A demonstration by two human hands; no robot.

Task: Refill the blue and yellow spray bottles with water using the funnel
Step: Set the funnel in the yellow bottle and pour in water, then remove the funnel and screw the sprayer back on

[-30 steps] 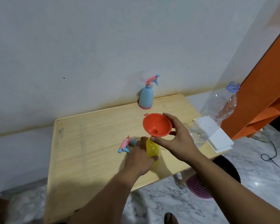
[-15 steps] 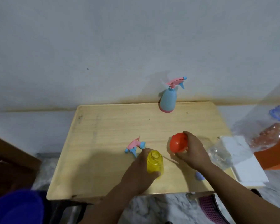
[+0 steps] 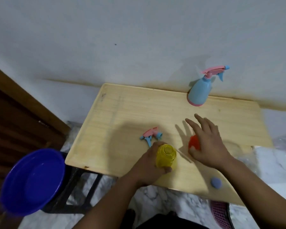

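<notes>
While the yellow spray bottle [image 3: 166,156] stands uncapped near the front edge of the wooden table [image 3: 130,113], the left hand [image 3: 149,166] has its grip wrapped round the bottle's body, thumb across the lower front. The right hand [image 3: 208,142] lies just beside it with fingers straight and spread, grip released, its palm over the orange funnel [image 3: 193,144], which rests on the table; whether the palm touches the funnel cannot be told. A detached pink-and-blue spray head [image 3: 151,135] lies just behind the yellow bottle. The blue spray bottle [image 3: 198,92], trigger head fitted, stands upright at the table's far edge by the wall. A small blue cap [image 3: 216,182] lies near the front right edge. A blue basin [image 3: 31,180] sits left of the table.
</notes>
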